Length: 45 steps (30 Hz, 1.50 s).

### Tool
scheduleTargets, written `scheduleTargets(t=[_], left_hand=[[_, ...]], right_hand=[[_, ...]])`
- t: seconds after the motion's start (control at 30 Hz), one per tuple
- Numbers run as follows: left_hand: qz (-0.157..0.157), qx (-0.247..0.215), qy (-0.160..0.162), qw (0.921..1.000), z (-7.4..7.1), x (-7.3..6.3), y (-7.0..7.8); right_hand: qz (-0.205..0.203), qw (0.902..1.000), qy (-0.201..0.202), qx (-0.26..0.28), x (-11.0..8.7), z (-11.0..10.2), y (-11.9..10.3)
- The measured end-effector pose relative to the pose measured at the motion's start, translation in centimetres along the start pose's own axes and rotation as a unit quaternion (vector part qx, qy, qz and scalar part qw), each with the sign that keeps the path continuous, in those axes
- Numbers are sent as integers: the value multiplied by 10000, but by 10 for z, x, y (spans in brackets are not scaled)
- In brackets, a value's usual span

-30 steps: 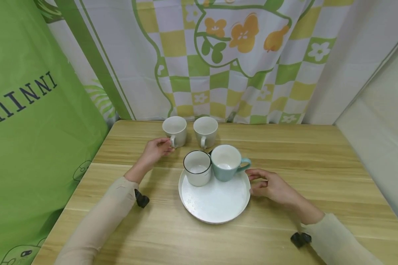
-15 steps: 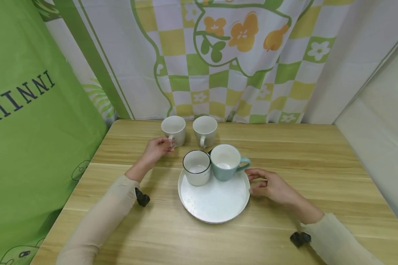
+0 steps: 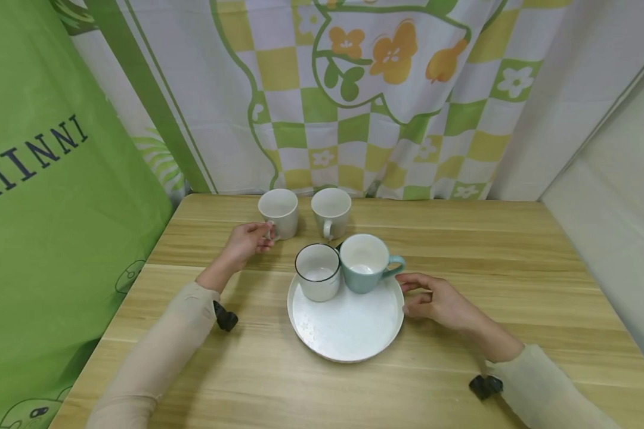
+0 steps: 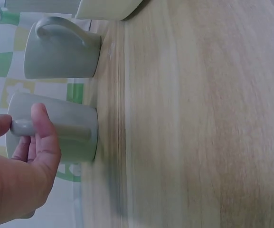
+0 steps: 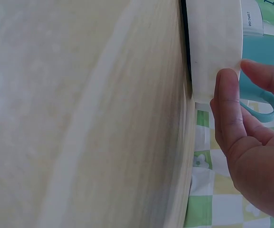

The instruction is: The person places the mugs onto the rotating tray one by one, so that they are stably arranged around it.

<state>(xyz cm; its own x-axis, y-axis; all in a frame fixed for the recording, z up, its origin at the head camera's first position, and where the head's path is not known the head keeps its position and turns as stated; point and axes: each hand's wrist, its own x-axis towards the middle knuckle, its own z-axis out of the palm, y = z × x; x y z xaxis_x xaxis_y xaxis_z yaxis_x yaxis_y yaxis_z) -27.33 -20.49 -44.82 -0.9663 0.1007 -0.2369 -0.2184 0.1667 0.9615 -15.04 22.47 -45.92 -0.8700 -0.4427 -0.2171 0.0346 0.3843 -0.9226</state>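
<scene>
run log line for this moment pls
left hand: grips grey mug by handle | right hand: touches tray side | in tray: white mug, teal mug | nearby: second grey mug

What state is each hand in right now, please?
Left hand: holding the leftmost mug by its handle.
Right hand: open, touching the tray.

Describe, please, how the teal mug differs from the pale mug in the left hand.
The teal mug sits on the tray; the pale mug is beyond it. The teal mug's handle is free; the left hand grips the pale mug's. The teal mug is whitish only inside, the pale mug throughout. Both are upright.
</scene>
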Motion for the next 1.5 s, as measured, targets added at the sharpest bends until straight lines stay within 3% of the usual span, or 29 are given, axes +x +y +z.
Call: scheduleTargets(t=[0.63,1.5], left_hand=[[-314,-111,-230,9992,-2,5,3],[-142,-310,-232,9992,2,6,-1]], right_hand=[[44,10000,4,14,0,0,1],[33,10000,80,-46,1,1,0]])
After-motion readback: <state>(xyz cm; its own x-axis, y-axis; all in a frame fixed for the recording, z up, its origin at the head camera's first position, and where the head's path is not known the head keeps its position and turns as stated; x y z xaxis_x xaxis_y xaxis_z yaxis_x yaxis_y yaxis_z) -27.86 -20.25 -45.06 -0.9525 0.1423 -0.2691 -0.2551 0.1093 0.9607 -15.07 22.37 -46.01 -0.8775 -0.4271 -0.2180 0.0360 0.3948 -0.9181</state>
